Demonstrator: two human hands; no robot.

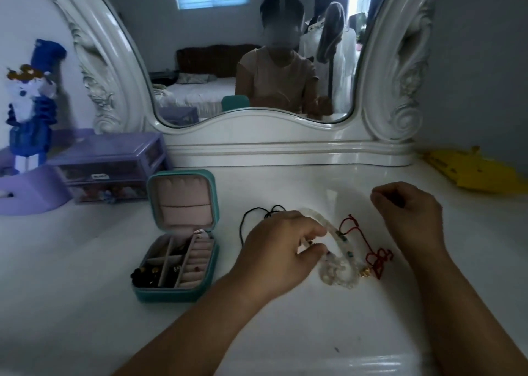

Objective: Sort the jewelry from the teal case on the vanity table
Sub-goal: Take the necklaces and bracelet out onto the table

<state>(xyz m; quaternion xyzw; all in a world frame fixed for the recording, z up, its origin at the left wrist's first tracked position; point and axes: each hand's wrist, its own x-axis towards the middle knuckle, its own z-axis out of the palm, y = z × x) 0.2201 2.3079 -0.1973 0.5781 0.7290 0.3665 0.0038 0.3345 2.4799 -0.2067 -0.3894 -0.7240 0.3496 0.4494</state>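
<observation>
Standing open at lower left, the teal case (pixel 183 232) holds small jewelry pieces in its compartments. A white bead strand (pixel 337 261) is pinched by the left hand (pixel 278 251) at centre; the right hand (pixel 408 212) is curled closed, empty as far as seen.

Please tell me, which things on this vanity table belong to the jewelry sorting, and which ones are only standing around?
Part of the job:
- open teal case
- white bead strand, pinched by the left hand
- red cord
- black cord
- right hand, closed, contents hidden

Just lying about:
- purple drawer box
- blue figurine
- yellow object
- mirror
</observation>
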